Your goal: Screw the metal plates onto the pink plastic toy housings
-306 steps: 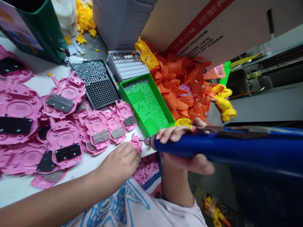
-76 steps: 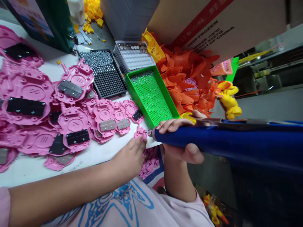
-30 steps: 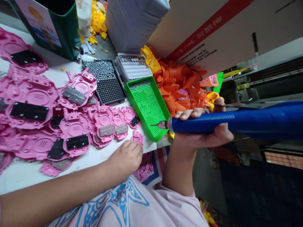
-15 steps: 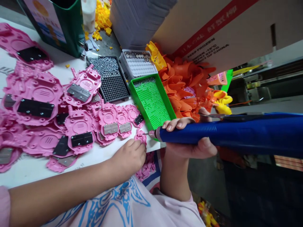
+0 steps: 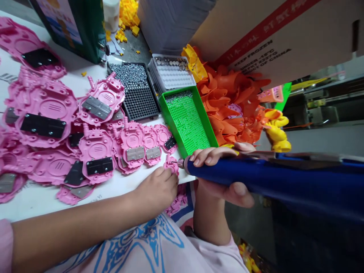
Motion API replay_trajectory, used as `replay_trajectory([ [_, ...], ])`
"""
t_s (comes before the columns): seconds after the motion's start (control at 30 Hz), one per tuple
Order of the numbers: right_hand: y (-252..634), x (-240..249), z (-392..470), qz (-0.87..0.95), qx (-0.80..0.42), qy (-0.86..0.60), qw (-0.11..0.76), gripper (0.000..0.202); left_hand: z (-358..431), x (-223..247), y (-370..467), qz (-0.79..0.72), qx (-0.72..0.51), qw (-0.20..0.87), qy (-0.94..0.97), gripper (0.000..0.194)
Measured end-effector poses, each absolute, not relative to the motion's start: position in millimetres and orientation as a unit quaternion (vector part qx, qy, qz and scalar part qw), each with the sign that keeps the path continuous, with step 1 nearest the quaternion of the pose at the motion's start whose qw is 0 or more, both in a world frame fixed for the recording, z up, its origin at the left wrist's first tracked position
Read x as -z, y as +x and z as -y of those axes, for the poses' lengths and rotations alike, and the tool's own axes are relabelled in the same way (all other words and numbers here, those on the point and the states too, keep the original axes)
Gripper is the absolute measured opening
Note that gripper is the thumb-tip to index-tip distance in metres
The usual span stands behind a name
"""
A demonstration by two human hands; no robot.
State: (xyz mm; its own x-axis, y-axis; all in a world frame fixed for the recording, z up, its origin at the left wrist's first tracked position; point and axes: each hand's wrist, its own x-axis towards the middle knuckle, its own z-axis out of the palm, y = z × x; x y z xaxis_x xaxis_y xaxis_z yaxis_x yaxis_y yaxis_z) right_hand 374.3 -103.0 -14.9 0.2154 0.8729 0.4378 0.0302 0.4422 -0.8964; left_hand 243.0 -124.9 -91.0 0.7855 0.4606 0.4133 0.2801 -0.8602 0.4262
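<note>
A blue electric screwdriver [image 5: 244,174] lies across my right hand [image 5: 222,170], with my fingers wrapped round its front end. Its thin bit points left at a small pink plastic part [image 5: 171,163] near the table edge. My left hand [image 5: 160,189] is closed on that pink part at its lower side; the fingertips are hidden. Several pink casings with black or grey plates [image 5: 99,165] lie to the left. Just beyond the screwdriver tip stands a green tray [image 5: 190,121] of small screws, beside a black perforated tray [image 5: 139,100] holding more screws.
A clear tray of round metal pieces [image 5: 173,74] sits behind the green tray. Orange plastic parts [image 5: 227,102] are piled at its right, beneath a large carton [image 5: 273,34]. A dark green container [image 5: 85,34] stands at the back left.
The screwdriver's rear end has swung lower in the view, and my right hand has tilted with it. My left hand stays at the pink part. The whole view has shifted slightly.
</note>
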Motion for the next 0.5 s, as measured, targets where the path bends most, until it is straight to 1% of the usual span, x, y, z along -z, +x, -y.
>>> replay_trajectory([
  [0.3,365.5,14.4,103.5,0.560,-0.334,-0.407,0.639,0.040,122.1,89.1,241.9,-0.199,-0.257,0.152,0.933,0.009],
  [0.5,366.8,18.8,111.6,0.531,-0.336,-0.412,0.660,0.045,119.9,85.3,239.9,-0.187,-0.216,0.146,0.947,0.010],
])
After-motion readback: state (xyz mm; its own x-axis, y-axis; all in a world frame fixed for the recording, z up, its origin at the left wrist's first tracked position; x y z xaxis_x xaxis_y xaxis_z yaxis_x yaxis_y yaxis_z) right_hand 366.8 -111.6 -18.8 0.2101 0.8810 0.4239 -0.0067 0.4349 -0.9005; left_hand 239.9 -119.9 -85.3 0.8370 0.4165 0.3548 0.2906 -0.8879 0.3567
